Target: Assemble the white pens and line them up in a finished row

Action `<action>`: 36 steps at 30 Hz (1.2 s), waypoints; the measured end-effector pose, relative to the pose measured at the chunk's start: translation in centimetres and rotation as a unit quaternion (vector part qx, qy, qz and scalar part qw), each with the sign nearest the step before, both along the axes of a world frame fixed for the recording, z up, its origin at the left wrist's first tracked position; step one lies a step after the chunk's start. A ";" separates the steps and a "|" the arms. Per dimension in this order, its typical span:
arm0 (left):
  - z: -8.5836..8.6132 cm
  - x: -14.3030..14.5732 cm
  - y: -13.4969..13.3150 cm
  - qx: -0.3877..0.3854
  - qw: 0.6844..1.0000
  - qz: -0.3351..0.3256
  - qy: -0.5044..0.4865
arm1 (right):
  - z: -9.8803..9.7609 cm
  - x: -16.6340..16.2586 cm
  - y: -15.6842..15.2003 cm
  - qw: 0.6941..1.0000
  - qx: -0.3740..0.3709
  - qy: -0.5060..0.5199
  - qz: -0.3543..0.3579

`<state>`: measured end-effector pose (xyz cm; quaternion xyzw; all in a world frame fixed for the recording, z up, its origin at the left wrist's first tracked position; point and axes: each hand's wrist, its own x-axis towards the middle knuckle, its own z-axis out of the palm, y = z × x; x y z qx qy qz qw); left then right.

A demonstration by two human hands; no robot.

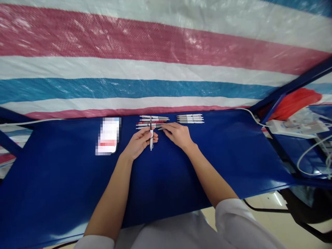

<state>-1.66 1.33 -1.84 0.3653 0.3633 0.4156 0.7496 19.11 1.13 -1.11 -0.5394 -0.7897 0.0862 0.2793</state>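
Note:
My left hand (138, 141) is closed around a white pen (151, 138), held upright over the blue table (64, 180). My right hand (177, 135) lies palm down beside it, its fingers reaching to a row of several white and red pens (153, 121) and seeming to pinch one at its tip. A second row of several white pens (190, 118) lies just to the right, at the table's far edge, apart from both hands.
A blurred-out flat object (108, 135) lies left of the pens. A striped red, white and blue tarp (155, 52) hangs behind. A white cable (249, 112) runs to a power strip (293, 128) on the right, near a red bag (293, 102).

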 end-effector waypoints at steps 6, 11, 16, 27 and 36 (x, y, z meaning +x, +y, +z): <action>1.1 0.5 -0.5 0.022 0.999 -0.007 0.033 | -0.3 -0.8 -1.4 0.870 -0.153 0.464 -0.060; 1.6 0.7 -1.4 0.080 0.994 -0.024 0.075 | -0.3 -1.9 -2.2 0.733 -0.223 0.636 -0.088; 0.6 0.5 -2.5 0.111 0.988 -0.026 0.106 | -1.0 -2.6 -2.6 0.704 -0.217 0.670 -0.088; 0.6 1.3 -3.5 0.116 0.981 -0.039 0.152 | -0.7 -2.2 -3.1 0.737 -0.205 0.640 -0.076; 0.3 1.4 -3.6 0.126 0.975 0.012 0.184 | -0.8 -2.7 -3.5 0.766 -0.171 0.617 -0.056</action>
